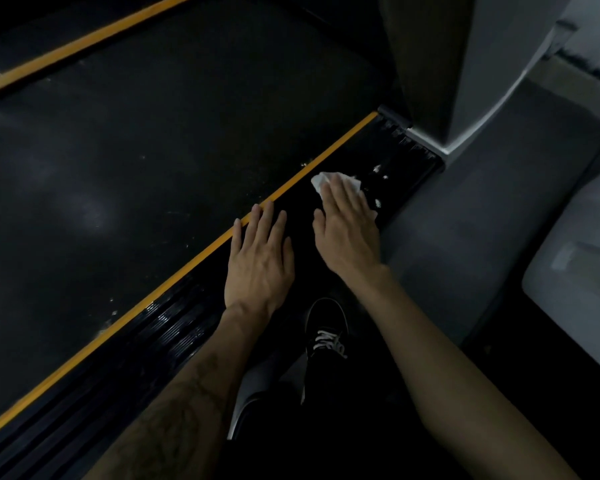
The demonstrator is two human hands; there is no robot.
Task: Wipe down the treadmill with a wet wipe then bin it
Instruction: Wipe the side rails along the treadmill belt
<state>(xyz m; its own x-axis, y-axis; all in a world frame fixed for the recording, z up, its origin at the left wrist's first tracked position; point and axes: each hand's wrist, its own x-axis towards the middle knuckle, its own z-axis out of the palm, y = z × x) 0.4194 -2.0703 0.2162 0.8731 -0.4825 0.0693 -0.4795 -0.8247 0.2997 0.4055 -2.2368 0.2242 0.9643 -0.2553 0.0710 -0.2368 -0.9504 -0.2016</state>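
Wet wipe [329,183]: white, crumpled, lying on the black ribbed side rail [174,334] of the treadmill, near the rail's far end, just short of the grey upright post [465,64]. My right hand [350,233] lies flat on top of it, fingers straight and together, pressing it onto the rail; wipe edges show past my fingertips. A few small white flecks sit on the rail just beyond the wipe.

My left hand [258,261] rests flat on the same rail, just beside the right, fingers straight and slightly spread, fingertips reaching the orange stripe [146,299] along the rail's inner edge. It holds nothing. The hands are close but not touching.

Beyond the stripe: the dark treadmill belt [136,150], with a second orange stripe on its far side. Below my forearms, my black shoe [326,327] with white laces stands on the grey floor [482,237].
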